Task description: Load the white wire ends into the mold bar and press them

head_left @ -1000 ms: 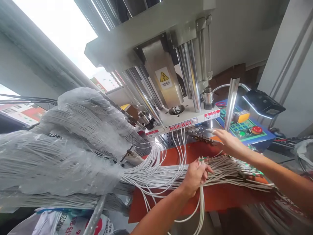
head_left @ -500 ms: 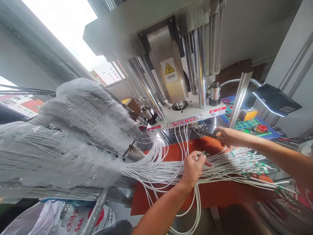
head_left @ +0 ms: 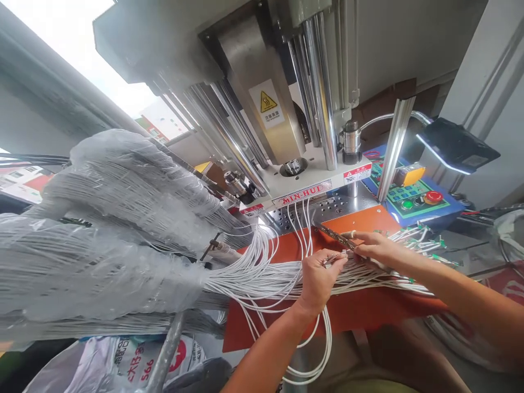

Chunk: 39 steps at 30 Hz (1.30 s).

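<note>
The left hand [head_left: 318, 275], in front of the press [head_left: 303, 192], is pinched nearly closed on the ends of a few white wires [head_left: 327, 327]. The right hand [head_left: 379, 250] is there too, a bit to the right, with bent fingers holding the end of a long, thin metal strip [head_left: 333, 234]. The strip is on the near side of the press, over the red tabletop [head_left: 347, 316]. It is long and straight and slants, with its far end pointing up and left at the press and its near end in the right hand (it looks a bit like a dark ruler). The held wires hang in a loop nearer than the press.

Half a second ago, the hands were further apart and the strip lay flatter. Now it slants more, and the fingers almost meet at its near end.

A big pile of wires [head_left: 254, 286] lies in front of the press. To its left are fat bundles in clear plastic [head_left: 123, 256]. To its right sit a blue box with buttons [head_left: 426, 202] and a black lamp [head_left: 458, 144].
</note>
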Each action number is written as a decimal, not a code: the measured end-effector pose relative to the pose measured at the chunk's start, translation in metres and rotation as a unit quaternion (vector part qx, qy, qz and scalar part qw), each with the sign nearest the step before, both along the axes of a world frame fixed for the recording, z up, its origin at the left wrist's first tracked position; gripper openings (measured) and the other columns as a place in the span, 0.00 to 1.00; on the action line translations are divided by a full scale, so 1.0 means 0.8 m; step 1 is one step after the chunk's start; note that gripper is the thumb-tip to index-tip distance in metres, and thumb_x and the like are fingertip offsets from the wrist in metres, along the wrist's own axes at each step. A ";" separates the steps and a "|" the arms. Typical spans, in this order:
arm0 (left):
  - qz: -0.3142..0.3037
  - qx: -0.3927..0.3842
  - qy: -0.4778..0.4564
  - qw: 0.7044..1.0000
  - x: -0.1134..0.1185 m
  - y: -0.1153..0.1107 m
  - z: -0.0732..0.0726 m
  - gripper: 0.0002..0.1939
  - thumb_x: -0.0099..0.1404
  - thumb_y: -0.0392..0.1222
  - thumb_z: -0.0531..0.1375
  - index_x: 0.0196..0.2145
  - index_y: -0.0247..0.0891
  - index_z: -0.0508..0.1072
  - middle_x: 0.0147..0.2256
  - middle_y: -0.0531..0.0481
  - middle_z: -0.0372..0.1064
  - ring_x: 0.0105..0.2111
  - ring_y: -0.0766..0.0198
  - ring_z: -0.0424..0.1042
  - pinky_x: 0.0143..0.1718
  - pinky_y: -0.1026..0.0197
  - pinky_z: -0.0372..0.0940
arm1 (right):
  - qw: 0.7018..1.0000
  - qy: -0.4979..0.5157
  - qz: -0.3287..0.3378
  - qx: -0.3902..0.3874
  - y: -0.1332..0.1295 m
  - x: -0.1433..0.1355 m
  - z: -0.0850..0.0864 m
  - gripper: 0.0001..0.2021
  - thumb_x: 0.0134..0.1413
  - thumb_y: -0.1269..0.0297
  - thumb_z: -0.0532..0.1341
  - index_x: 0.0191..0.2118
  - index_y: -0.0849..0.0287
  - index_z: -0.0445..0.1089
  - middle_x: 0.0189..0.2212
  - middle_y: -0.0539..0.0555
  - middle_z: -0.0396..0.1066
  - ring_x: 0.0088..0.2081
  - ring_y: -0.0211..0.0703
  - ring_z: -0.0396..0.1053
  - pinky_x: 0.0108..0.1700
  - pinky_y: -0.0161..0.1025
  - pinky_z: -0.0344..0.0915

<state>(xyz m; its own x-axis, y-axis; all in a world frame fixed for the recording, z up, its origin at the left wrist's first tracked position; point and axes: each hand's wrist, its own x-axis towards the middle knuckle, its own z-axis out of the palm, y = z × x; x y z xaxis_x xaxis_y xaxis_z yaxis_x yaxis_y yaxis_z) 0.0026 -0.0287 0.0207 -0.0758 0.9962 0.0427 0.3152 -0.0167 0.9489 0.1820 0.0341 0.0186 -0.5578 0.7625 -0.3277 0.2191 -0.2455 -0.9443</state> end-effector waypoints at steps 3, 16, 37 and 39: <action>-0.023 0.042 0.070 0.996 0.003 -0.003 0.000 0.05 0.59 0.40 0.63 0.33 0.39 0.79 0.32 0.47 0.77 0.33 0.60 0.73 0.39 0.59 0.68 | 1.000 0.018 -0.006 0.007 -0.008 -0.006 -0.003 0.29 0.47 0.62 0.56 0.58 0.60 0.60 0.19 0.43 0.64 0.17 0.34 0.56 0.20 0.33 0.52; -0.053 0.118 0.171 0.977 0.007 -0.008 -0.007 0.10 0.63 0.33 0.57 0.38 0.41 0.77 0.35 0.48 0.76 0.36 0.61 0.71 0.41 0.59 0.66 | 0.988 0.007 -0.020 0.151 -0.010 -0.010 -0.008 0.21 0.52 0.66 0.53 0.53 0.57 0.67 0.40 0.49 0.74 0.42 0.46 0.69 0.44 0.38 0.64; -0.083 -0.074 -0.025 0.993 -0.008 0.012 0.011 0.21 0.69 0.52 0.52 0.47 0.34 0.74 0.38 0.44 0.76 0.31 0.66 0.71 0.35 0.64 0.67 | 0.987 0.008 0.030 0.155 -0.008 -0.007 -0.003 0.29 0.54 0.51 0.59 0.59 0.58 0.59 0.47 0.56 0.72 0.46 0.50 0.69 0.49 0.44 0.65; -0.056 -0.084 -0.040 0.994 -0.009 0.013 0.006 0.22 0.70 0.52 0.50 0.48 0.34 0.72 0.38 0.43 0.76 0.28 0.68 0.70 0.31 0.66 0.65 | 0.986 -0.019 0.030 0.164 -0.009 -0.009 -0.007 0.29 0.55 0.49 0.58 0.59 0.57 0.59 0.47 0.56 0.72 0.45 0.50 0.69 0.48 0.44 0.65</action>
